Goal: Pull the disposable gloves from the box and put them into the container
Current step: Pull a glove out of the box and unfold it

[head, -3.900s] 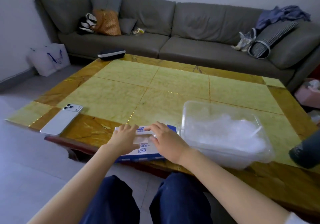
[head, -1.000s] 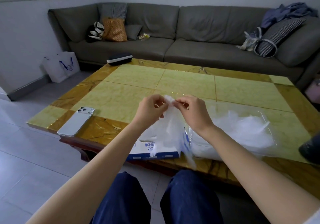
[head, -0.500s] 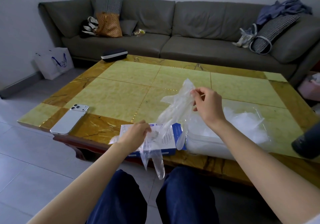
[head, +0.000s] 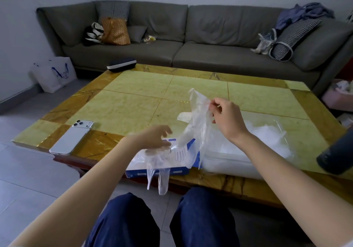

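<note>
One hanging glove (head: 198, 120) is pinched by the right hand (head: 229, 120) just left of the container (head: 238, 165), a second glove (head: 159, 168) gripped by the left hand (head: 152, 137).

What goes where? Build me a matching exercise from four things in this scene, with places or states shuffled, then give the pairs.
1 phone
2 glove box
3 container
4 raised glove

A pinched by the right hand
B near left corner of the table
C near edge, by the left hand
D right of the box, holding loose gloves

Pairs: 1-B, 2-C, 3-D, 4-A
</note>
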Available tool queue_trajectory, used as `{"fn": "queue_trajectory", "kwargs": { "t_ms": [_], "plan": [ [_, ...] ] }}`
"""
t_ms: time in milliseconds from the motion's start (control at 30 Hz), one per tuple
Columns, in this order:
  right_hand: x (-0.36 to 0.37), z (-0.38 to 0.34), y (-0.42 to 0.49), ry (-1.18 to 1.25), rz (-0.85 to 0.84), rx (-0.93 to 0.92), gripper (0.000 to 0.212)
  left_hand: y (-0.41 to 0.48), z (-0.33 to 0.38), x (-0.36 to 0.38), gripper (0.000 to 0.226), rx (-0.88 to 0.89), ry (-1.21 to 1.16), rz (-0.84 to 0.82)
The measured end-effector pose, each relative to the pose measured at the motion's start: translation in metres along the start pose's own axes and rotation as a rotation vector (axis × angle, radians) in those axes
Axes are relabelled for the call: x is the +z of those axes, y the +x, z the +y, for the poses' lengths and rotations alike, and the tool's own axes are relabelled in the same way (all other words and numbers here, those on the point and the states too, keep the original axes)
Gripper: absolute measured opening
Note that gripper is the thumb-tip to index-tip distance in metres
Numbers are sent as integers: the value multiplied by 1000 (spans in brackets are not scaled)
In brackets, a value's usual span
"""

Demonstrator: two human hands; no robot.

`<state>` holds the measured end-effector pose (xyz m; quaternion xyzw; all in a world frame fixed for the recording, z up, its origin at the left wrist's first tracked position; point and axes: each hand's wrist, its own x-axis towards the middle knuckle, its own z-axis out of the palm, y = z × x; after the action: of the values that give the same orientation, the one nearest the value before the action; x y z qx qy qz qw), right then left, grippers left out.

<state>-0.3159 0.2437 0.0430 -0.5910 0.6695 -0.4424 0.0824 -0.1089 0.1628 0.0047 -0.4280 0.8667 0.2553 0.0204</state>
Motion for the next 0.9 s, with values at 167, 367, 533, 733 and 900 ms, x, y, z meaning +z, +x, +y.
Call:
{"fn": "queue_trajectory", "kwargs": {
  "t_ms": [167,367,533,733,900],
  "plan": [
    [-8,-1,-2,13,-118,-50,20,-3,45,-35,66,215,-254,370],
    [-21,0,-7,-15,-185,-59,22,3,84,-42,9,281,-267,461],
    [-33,-17,-15,45,-96,-25,52,11,105,-46,8,254,-128,559],
    [-36,-3,4,-141,38,0,36,18,135,-56,6,297,-84,551],
    [-71,20,30,-316,131,-21,20,31,145,-65,9,331,-99,566]
  ]
}}
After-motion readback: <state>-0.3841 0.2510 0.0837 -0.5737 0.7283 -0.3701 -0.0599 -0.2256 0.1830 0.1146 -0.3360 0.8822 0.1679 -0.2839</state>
